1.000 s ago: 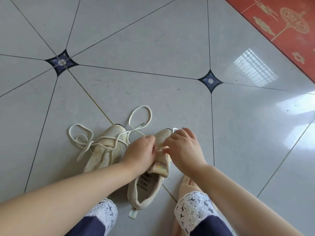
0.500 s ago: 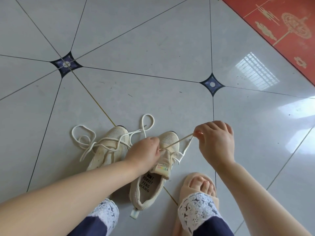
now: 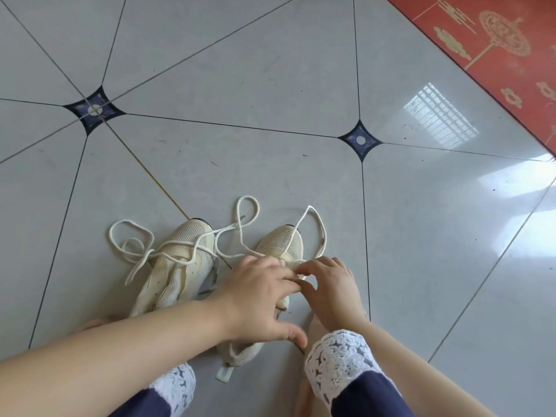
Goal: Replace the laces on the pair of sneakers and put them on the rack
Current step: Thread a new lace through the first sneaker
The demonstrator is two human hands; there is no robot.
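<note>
Grey tiles (image 3: 270, 70), left hand (image 3: 258, 296) over cream sneaker (image 3: 282, 240), right hand (image 3: 334, 287) pinching lace (image 3: 310, 207)

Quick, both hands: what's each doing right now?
Left hand: open, pressing on the sneaker.
Right hand: pinching that sneaker's lace.

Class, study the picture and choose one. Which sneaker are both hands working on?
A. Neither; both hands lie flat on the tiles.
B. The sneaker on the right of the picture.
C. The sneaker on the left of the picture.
B: the left hand and right hand meet over the right-side sneaker, the right hand pinching its lace; the left-side sneaker has no hand on it.
</note>
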